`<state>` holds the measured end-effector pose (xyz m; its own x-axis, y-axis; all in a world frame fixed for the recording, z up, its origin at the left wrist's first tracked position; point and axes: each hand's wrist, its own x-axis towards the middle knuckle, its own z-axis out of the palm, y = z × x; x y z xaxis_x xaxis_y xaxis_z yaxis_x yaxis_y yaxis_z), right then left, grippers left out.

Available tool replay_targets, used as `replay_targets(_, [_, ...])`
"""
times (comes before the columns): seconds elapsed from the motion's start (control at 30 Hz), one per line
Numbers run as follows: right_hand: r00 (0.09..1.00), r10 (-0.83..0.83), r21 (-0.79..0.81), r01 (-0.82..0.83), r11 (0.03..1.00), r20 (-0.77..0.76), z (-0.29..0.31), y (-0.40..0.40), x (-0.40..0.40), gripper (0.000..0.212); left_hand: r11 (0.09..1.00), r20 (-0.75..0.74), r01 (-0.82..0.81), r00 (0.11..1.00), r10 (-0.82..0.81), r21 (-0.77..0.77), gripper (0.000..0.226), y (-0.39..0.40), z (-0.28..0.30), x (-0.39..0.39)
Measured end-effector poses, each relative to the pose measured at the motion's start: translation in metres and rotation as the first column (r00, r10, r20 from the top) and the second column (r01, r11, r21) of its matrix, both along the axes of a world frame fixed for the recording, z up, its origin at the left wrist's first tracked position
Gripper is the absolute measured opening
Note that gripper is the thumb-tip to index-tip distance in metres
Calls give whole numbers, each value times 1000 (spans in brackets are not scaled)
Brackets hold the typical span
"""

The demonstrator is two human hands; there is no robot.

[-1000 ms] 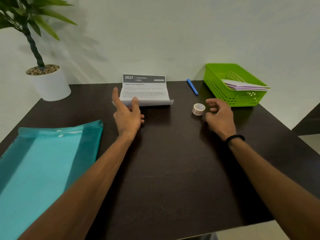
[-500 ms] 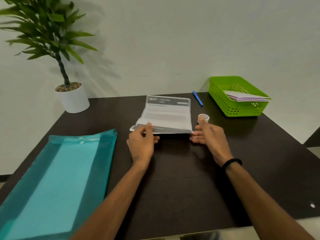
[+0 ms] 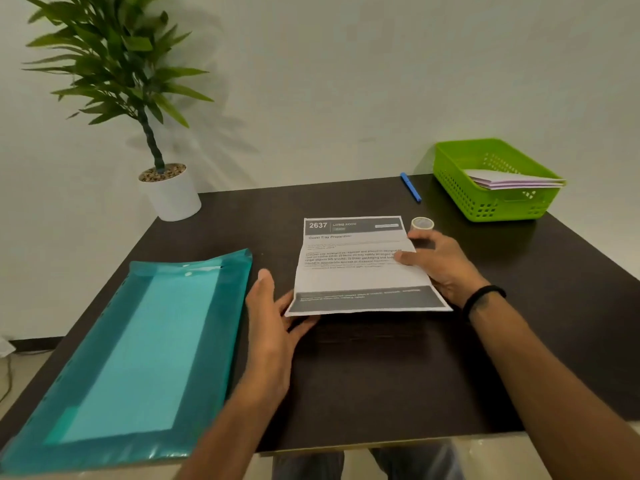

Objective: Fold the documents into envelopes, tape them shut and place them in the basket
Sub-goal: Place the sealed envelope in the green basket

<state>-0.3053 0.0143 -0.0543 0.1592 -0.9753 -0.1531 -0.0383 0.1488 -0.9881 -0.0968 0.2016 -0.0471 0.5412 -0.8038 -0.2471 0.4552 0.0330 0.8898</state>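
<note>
A printed document (image 3: 360, 271) headed "2637" lies unfolded on the dark table (image 3: 381, 375), its near edge slightly lifted. My left hand (image 3: 273, 320) is at its near left corner with fingers under the edge. My right hand (image 3: 440, 261) holds the right edge, thumb on top of the sheet. A small roll of tape (image 3: 422, 223) stands just past my right hand. The green basket (image 3: 460, 188) at the far right holds several folded papers (image 3: 509, 180).
A teal plastic folder (image 3: 138, 348) covers the table's left side. A potted plant in a white pot (image 3: 173, 195) stands at the far left corner. A blue pen (image 3: 411, 187) lies between the document and the basket. A wall runs behind the table.
The document has been unfolded and drawn toward me, now showing its full page. Both hands moved from its near fold to its sides. The camera has tilted up.
</note>
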Motion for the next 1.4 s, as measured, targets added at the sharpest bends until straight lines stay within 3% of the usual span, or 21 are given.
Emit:
replay_targets(0.07, [999,40,1,-40,999,-19,4,3,-1,66,994,-104,73,992,-64,86,66,-20,7,13])
replay_targets(0.17, [994,105,11,-105,994,-2,8,6,-4,69,973,-115,176,980,-160,147,61,-53,13,29])
replay_targets(0.3, [988,154,20,-155,988,30,5,0,-4,71,944,59,275,955,-290,179,29,-100,11,50])
replay_targets(0.47, [963,227,30,-234,972,146,7,-10,1,40,907,248,388,874,-419,164,37,-132,9,61])
replay_targets(0.6, [969,104,-5,-106,994,225,2,-26,14,32,915,349,400,852,-391,49,34,-136,-6,64])
replay_targets(0.8, [986,43,-69,-32,997,160,-6,-32,26,11,939,384,343,871,-305,-31,31,-134,-14,65])
replay_targets(0.93, [990,32,-39,-27,999,135,-3,-32,26,14,951,388,307,881,-271,-32,26,-132,-13,63])
replay_targets(1.17, [960,21,-2,-21,1000,280,-3,-20,21,25,966,410,252,889,-203,-66,21,-128,-12,61])
replay_targets(1.4, [937,-29,-20,39,999,347,-6,-18,17,23,963,417,264,882,-217,-56,24,-126,-12,61])
